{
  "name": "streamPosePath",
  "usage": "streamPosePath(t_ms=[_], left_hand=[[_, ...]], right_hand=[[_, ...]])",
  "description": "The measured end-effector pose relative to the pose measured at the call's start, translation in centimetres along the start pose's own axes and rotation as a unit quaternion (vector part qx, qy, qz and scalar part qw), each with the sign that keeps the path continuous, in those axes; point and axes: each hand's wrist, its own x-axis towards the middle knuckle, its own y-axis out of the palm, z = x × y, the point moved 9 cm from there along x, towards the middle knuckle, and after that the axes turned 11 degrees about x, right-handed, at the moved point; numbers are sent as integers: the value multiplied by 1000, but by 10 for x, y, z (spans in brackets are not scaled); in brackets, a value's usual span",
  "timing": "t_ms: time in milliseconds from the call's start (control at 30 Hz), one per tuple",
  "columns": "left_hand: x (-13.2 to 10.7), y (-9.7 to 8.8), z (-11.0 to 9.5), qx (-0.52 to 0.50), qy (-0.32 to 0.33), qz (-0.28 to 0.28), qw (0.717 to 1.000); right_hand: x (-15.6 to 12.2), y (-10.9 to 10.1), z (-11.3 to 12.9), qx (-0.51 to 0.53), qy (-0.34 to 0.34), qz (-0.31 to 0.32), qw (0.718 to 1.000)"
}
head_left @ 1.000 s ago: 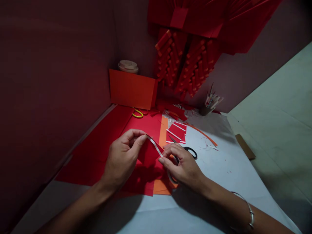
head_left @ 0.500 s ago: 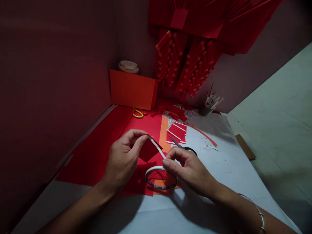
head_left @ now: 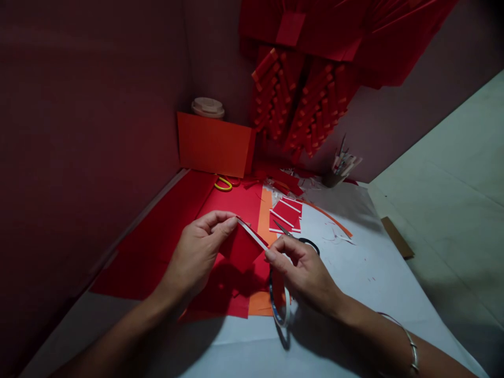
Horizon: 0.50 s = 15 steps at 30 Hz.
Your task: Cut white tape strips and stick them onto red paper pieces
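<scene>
"What moved?"

"The tape roll (head_left: 275,310). It showed as a flat ring a moment ago and now hangs edge-on under the right hand (head_left: 305,270), just above the white sheet (head_left: 354,273)."

"And the hands?"

"The left hand (head_left: 197,254) pinches a corner of the red paper square (head_left: 242,249). The right pinches the tape strip (head_left: 252,236), drawn taut along the square's top edge. Black scissors (head_left: 309,242) lie just behind."
</scene>
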Motion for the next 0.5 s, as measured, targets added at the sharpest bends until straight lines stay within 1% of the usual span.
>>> streamPosePath(t_ms=[167, 500], left_hand=[[0, 3, 3, -35, -14, 9, 999], [-1, 3, 3, -53, -19, 3, 998]], right_hand=[[0, 0, 2, -12, -11, -7, 1000], [2, -3, 7, -9, -12, -30, 999]])
